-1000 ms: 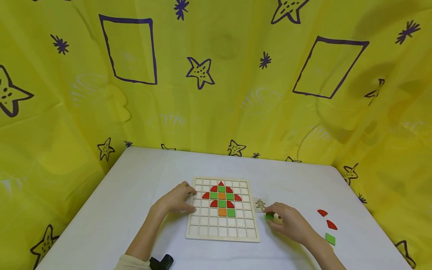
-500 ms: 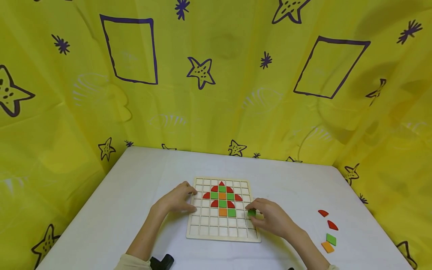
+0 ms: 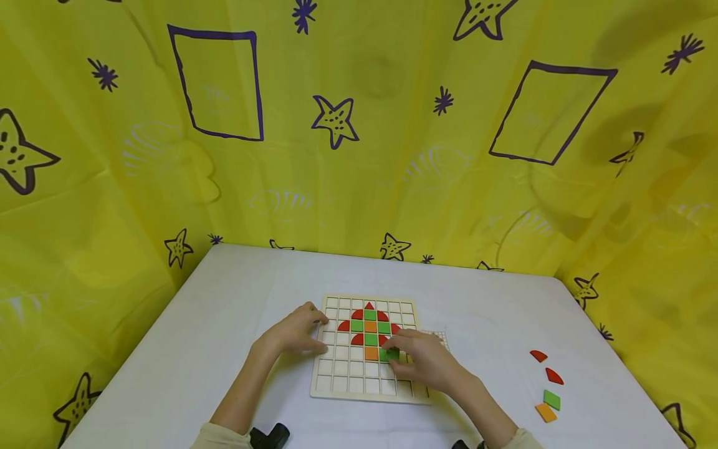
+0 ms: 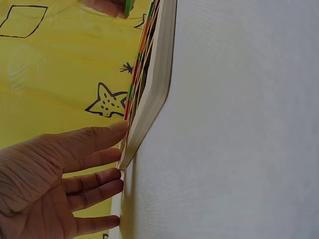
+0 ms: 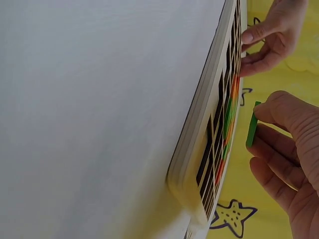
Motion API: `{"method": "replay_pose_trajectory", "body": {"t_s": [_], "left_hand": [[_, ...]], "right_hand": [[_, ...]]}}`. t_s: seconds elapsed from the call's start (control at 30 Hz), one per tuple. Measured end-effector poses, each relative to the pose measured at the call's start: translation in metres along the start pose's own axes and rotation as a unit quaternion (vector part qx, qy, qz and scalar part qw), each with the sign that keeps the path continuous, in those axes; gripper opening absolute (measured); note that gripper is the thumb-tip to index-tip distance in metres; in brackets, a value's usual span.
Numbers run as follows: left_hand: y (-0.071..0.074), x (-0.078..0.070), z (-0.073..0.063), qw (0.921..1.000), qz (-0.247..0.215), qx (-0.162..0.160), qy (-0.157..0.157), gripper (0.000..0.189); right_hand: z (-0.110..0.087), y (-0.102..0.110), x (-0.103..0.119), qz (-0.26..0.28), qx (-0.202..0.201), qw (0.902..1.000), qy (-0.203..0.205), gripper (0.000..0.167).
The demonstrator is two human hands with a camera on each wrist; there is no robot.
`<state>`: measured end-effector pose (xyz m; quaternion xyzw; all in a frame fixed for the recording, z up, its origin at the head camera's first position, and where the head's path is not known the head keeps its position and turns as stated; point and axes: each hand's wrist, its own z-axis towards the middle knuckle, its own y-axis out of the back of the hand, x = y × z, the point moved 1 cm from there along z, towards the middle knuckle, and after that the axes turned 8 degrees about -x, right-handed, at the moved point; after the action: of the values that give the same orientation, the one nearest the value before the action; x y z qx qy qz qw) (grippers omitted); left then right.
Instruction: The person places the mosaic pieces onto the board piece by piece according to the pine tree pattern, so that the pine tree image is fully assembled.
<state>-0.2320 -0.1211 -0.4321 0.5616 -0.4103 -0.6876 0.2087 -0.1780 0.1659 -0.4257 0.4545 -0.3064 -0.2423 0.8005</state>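
Note:
A pale wooden grid board point(image 3: 339, 385) lies on the white table, with red, green and orange tiles set in its upper middle cells. My left hand point(image 3: 294, 330) touches the board's left edge, fingers fairly straight; in the left wrist view its thumb meets the rim. Over the board's lower right part, my right hand point(image 3: 423, 357) pinches a green square tile point(image 5: 253, 124) between thumb and fingers. The right wrist view shows this tile raised off the board. From the head camera it overlaps the green cell beside the orange square point(image 3: 371, 353).
A small grid card point(image 3: 442, 337) lies right of the board, partly hidden by my right hand. Farther right are two red quarter-round tiles point(image 3: 554, 376), a green square point(image 3: 552, 400) and an orange square point(image 3: 546, 412). A yellow curtain point(image 3: 370, 187) rises behind the table.
My right hand has carried the green tile leftward, from beside the card to over the board's lower middle. My left hand stays at the left edge.

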Motion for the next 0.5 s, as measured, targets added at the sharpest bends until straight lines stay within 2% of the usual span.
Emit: {"method": "replay_pose_trajectory", "body": {"t_s": [0.1,0.33,0.5], "left_hand": [[0.000,0.000,0.000,1.0000,0.001,0.001,-0.001,0.048],[-0.001,0.000,0.000,1.0000,0.003,0.003,-0.001,0.048],[0.000,0.001,0.000,0.9999,0.003,0.003,-0.009,0.047]], "right_hand": [[0.006,-0.004,0.005,0.003,-0.006,0.9998,0.019,0.018],[0.023,-0.016,0.015,0.036,0.024,0.9990,0.014,0.017],[0.032,-0.025,0.019,0.038,0.033,0.9984,0.025,0.021]]}}
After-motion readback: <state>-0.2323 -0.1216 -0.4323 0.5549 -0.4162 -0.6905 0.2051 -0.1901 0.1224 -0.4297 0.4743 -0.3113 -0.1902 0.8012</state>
